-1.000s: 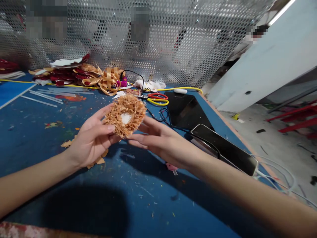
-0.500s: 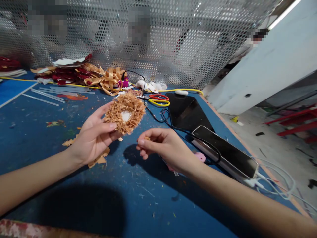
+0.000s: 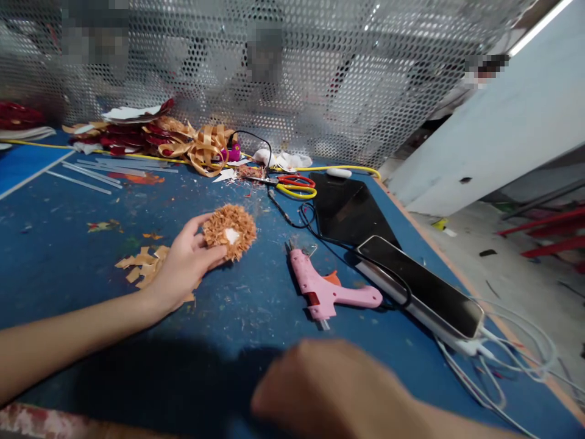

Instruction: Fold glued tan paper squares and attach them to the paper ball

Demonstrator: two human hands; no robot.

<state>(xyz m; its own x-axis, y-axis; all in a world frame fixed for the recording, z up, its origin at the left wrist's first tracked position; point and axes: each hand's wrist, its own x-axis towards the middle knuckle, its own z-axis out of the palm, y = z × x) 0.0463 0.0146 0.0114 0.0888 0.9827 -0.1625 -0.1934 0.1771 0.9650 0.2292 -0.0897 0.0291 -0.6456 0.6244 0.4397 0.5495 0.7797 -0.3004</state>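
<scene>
My left hand (image 3: 185, 265) holds a round orange-brown ruffled flower piece (image 3: 229, 230) with a white centre, low over the blue table (image 3: 68, 244). Thumb and fingers pinch its left edge. My right hand (image 3: 333, 390) is pulled back close to the camera at the bottom, blurred by motion, its back towards me and its fingers hidden. A pink glue gun (image 3: 326, 291) lies on the table to the right of the flower, apart from both hands.
Small tan paper scraps (image 3: 141, 265) lie by my left wrist. Red and yellow scissors (image 3: 292, 184), tan ribbon (image 3: 201, 146), clear glue sticks (image 3: 91, 174), a dark tablet (image 3: 347, 207) and a phone (image 3: 425, 286) with white cables are about. A perforated metal screen (image 3: 292, 73) stands behind.
My left hand has lowered the flower piece towards the table. My right hand has drawn back towards me and down, uncovering the pink glue gun.
</scene>
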